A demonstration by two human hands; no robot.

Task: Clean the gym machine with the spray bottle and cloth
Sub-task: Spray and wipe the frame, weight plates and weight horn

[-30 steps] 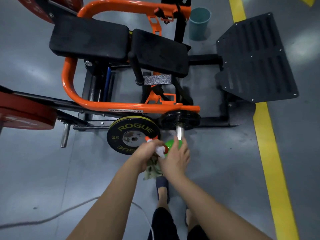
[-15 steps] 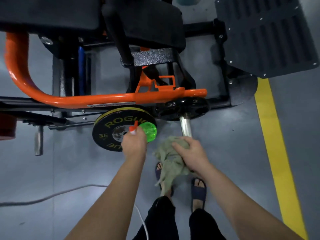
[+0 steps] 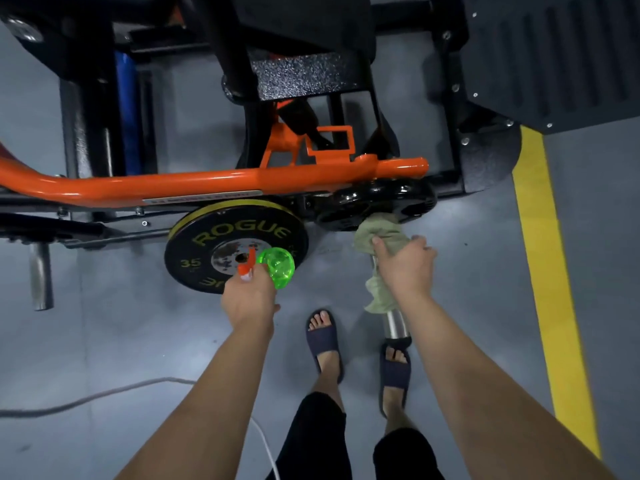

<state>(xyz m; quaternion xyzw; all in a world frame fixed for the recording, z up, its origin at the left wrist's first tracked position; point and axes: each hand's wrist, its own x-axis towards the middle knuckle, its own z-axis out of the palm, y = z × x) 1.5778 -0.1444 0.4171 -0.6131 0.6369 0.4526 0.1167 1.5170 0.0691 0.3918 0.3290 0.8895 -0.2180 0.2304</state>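
Left grip (image 3: 249, 299) curled tight (knuckles up); right grip (image 3: 407, 268) clasping, palm down.

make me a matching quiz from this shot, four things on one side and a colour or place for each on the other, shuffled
1 spray bottle
2 cloth
3 weight plate
4 frame tube

A orange
B gripped by the left hand
C held on the chrome bar by the right hand
D black with yellow lettering

Pairs: 1-B, 2-C, 3-D, 4-A
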